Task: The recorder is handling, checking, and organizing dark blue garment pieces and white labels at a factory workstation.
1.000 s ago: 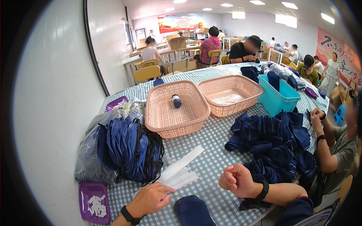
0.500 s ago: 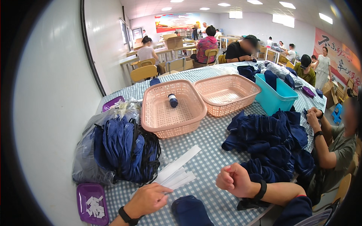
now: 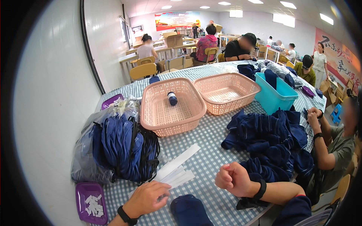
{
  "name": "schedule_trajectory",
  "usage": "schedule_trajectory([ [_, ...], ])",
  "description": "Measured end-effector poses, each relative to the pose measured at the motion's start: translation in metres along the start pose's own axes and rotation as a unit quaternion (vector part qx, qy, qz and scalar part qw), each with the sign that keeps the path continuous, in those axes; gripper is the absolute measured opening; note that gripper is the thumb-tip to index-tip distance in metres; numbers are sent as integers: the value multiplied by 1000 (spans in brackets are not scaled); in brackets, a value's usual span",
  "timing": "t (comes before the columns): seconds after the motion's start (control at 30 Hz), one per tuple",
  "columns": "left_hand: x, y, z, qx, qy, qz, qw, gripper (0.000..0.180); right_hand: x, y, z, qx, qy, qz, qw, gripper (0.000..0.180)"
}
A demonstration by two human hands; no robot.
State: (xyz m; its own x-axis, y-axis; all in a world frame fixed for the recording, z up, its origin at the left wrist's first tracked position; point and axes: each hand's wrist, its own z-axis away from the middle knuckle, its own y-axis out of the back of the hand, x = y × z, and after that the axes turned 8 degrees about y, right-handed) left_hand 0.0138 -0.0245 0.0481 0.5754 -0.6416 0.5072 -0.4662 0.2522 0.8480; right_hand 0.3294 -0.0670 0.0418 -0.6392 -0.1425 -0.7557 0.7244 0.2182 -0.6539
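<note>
My left hand [image 3: 151, 197] rests at the near end of a fan of white paper strips [image 3: 177, 177], fingers bent forward over them and the thumb apart. Just right of it lies a folded navy cloth piece [image 3: 189, 211], flat on the table. My right hand [image 3: 234, 180] is raised in front of a navy cloth heap [image 3: 269, 139], its fingers curled and the thumb pressed against them. Whatever is inside that grip, if anything, is hidden. Both wrists wear black bands.
Blue bags with black cords [image 3: 126, 148] are piled at left, by a purple tray [image 3: 91, 184] of white tags. Beyond stand two pink baskets [image 3: 171, 130] [image 3: 230, 106], the left one holding a navy roll [image 3: 172, 98], and a turquoise bin [image 3: 277, 100]. A co-worker's hands [image 3: 313, 115] are at right.
My left hand has shifted slightly left and up, its pointing index finger now bent down over the strips. My right hand keeps its curled pose.
</note>
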Motion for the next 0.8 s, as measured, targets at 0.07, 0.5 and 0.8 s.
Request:
schedule_trajectory([
  [0.07, 3, 0, 0, 14, -6, -32, 999, 17, -1, -1, 0, 8, 2, 2, 1000, 44],
  [0.5, -4, -9, 7, -19, 113, -75, 991, 67, 0, -1, -1, 11, -6, -22, 1000, 46],
  [0.8, -10, -8, 6, -31, 101, -74, 992, 61, 4, 5, -1, -25, 10, -52, 998, 43],
])
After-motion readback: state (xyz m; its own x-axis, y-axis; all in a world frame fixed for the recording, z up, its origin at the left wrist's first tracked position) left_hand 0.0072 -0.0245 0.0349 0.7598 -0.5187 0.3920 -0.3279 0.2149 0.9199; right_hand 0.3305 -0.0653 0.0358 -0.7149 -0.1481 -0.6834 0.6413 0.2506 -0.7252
